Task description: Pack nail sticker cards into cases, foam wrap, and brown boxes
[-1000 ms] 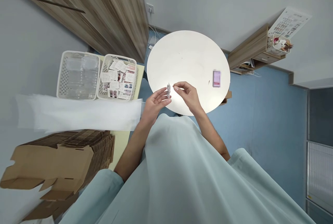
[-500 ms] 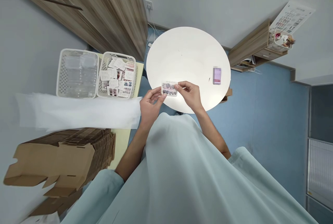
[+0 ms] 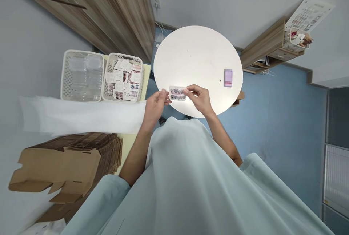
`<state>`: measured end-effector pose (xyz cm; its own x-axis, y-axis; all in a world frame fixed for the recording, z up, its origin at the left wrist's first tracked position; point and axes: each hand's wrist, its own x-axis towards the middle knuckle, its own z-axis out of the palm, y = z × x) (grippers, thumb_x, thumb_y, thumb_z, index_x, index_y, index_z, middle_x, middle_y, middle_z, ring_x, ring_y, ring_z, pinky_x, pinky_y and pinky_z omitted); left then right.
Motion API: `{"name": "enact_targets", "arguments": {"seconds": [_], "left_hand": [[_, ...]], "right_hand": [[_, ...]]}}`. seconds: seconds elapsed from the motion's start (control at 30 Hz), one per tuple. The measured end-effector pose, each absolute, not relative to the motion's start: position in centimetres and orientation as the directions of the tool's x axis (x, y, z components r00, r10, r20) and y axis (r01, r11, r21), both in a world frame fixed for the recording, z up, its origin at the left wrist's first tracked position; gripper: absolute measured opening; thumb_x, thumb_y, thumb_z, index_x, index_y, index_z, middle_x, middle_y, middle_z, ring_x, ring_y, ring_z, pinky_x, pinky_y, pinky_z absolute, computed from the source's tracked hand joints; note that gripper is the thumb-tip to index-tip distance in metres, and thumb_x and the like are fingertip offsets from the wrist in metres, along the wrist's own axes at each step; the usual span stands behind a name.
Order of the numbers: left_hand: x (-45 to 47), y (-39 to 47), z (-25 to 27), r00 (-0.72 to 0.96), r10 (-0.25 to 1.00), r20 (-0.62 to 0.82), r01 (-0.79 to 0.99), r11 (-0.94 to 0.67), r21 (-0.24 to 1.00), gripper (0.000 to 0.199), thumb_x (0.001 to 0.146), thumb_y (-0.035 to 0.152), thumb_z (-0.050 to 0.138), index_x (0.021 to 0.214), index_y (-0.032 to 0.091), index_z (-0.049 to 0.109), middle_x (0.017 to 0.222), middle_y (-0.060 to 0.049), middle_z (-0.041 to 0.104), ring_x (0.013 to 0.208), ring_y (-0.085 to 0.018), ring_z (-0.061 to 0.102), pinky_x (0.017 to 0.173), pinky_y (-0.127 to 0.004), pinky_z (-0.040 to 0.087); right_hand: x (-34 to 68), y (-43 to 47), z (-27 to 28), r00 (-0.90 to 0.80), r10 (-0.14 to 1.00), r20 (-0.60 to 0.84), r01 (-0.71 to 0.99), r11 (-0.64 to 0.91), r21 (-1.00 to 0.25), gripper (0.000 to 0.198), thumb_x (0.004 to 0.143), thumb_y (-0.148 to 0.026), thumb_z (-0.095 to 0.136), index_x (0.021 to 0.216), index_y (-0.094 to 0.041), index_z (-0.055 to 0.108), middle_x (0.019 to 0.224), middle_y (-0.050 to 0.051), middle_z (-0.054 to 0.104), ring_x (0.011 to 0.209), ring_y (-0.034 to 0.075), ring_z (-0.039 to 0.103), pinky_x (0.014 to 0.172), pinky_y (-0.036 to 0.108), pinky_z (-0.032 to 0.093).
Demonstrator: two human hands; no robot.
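A small card of press-on nails (image 3: 177,93), with two rows of glossy nails, is held up over the near edge of the round white table (image 3: 199,53). My right hand (image 3: 200,99) pinches the card's right side between thumb and fingers. At the opposite side is my left hand (image 3: 156,107), open, its thumb raised away from the card. Its fingertips reach the left edge; whether they press against the back is hidden. More such cards (image 3: 124,80) lie jumbled in a white basket to the left.
A second white basket (image 3: 63,78) holds clear plastic boxes (image 3: 85,80). White sheets (image 3: 87,116) and a stack of flattened cardboard boxes (image 3: 62,164) lie nearer me on the left. A phone (image 3: 228,78) with a blurred screen rests on the table's right side.
My left thumb has let go of the card's lower left corner, and that hand has shifted slightly left. My right hand keeps its pinch and the card stays almost in place.
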<state>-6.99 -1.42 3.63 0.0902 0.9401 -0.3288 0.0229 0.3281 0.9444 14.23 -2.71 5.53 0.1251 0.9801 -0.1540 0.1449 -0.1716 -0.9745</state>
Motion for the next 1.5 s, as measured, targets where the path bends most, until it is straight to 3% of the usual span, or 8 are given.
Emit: {"name": "enact_targets", "arguments": {"seconds": [0.1,0.2,0.43,0.67,0.97,1.17,1.37,1.5], "left_hand": [[-7.4,-0.3,3.3,0.143,0.907,-0.396,0.049,0.393,0.918,0.072,0.092,0.09,0.07,0.092,0.019,0.08,0.082,-0.013,0.079,0.08,-0.03,0.079,0.076,-0.041,0.064],[-7.5,0.2,3.2,0.175,0.912,-0.371,0.055,0.367,0.928,0.063,0.09,0.084,0.078,0.084,0.022,0.079,0.073,-0.009,0.076,0.076,-0.03,0.078,0.071,-0.041,0.063],[-6.9,0.3,3.0,0.218,0.895,-0.39,0.072,0.384,0.921,0.056,0.09,0.077,0.084,0.08,0.022,0.079,0.071,-0.007,0.075,0.08,-0.031,0.08,0.074,-0.041,0.065],[-6.9,0.5,3.9,0.276,0.848,-0.452,0.057,0.455,0.888,0.063,0.084,0.079,0.088,0.098,0.017,0.085,0.097,-0.016,0.084,0.096,-0.034,0.083,0.095,-0.05,0.068],[-7.2,0.7,4.0,0.394,0.773,-0.497,0.06,0.519,0.853,0.069,0.086,0.08,0.086,0.115,0.018,0.086,0.116,-0.019,0.086,0.1,-0.034,0.084,0.098,-0.051,0.068],[-6.8,0.3,4.5,0.342,0.832,-0.437,0.04,0.452,0.891,0.075,0.085,0.084,0.084,0.12,0.018,0.083,0.126,-0.017,0.084,0.101,-0.031,0.085,0.103,-0.05,0.068],[-6.8,0.3,4.2,0.328,0.889,-0.319,0.036,0.326,0.945,0.079,0.081,0.078,0.091,0.131,0.019,0.079,0.135,-0.017,0.082,0.102,-0.029,0.085,0.1,-0.045,0.069],[-6.9,0.3,3.8,0.34,0.903,-0.264,0.062,0.259,0.964,0.081,0.075,0.065,0.1,0.139,0.021,0.077,0.148,-0.016,0.076,0.105,-0.029,0.085,0.099,-0.044,0.071]], "right_hand": [[14.2,-3.1,5.8,0.104,0.987,-0.125,0.177,-0.142,-0.974,0.055,0.088,-0.082,0.08,0.089,-0.027,0.081,0.097,0.004,0.08,0.096,0.023,0.073,0.09,0.04,0.062],[14.3,-3.5,5.7,0.081,0.989,-0.121,0.208,-0.136,-0.969,0.053,0.091,-0.081,0.078,0.089,-0.028,0.08,0.096,0.004,0.079,0.096,0.023,0.072,0.092,0.041,0.062],[14.8,-4.0,5.2,0.064,0.993,-0.095,0.217,-0.106,-0.97,0.052,0.093,-0.081,0.077,0.089,-0.029,0.081,0.096,0.005,0.077,0.099,0.025,0.072,0.092,0.043,0.062],[15.3,-4.2,5.1,0.053,0.996,-0.07,0.215,-0.08,-0.973,0.048,0.096,-0.078,0.076,0.092,-0.031,0.083,0.1,0.005,0.079,0.103,0.026,0.071,0.093,0.044,0.062],[15.7,-4.2,5.1,0.072,0.996,-0.06,0.237,-0.075,-0.969,0.04,0.098,-0.072,0.079,0.097,-0.032,0.085,0.106,0.006,0.081,0.111,0.027,0.072,0.096,0.044,0.062],[15.8,-4.3,4.6,0.086,0.996,0.031,0.246,0.009,-0.969,0.038,0.099,-0.069,0.081,0.103,-0.032,0.087,0.105,0.006,0.075,0.103,0.023,0.071,0.089,0.04,0.062],[16.0,-4.7,4.4,0.075,0.987,-0.145,0.103,-0.153,-0.983,0.054,0.094,-0.078,0.08,0.112,-0.028,0.084,0.104,0.003,0.078,0.082,0.017,0.071,0.079,0.034,0.064],[15.9,-5.0,4.3,0.065,0.98,-0.187,0.039,-0.19,-0.981,0.053,0.093,-0.076,0.082,0.114,-0.028,0.083,0.104,0.003,0.078,0.083,0.018,0.073,0.085,0.037,0.068]]}}
